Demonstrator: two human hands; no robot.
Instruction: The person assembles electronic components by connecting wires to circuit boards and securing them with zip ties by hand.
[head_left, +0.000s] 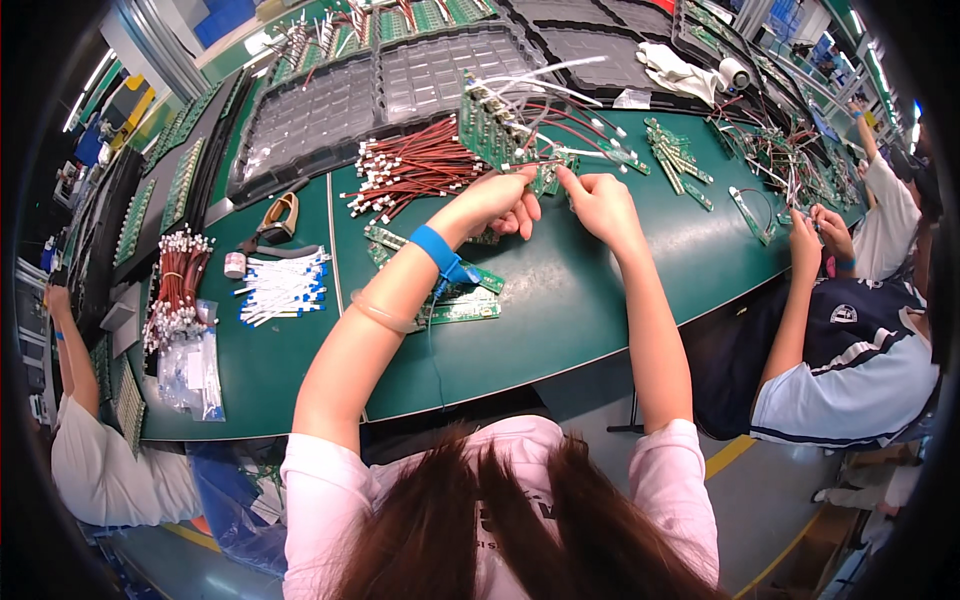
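Centrally, above mid-frame, both hands meet at a small green circuit board: the left hand pinches its near-left edge, the right hand its right end (fingers closed). Its long axis runs left-right, red wire bundle just left.

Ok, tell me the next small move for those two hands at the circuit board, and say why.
Probably press the lead home. The left hand and right hand both pinch at the near edge of the green circuit board, where red and white wires already fan out from it. The fingertips meet at one spot, so seating that connector seems the likely move. The connector itself is too small to make out.
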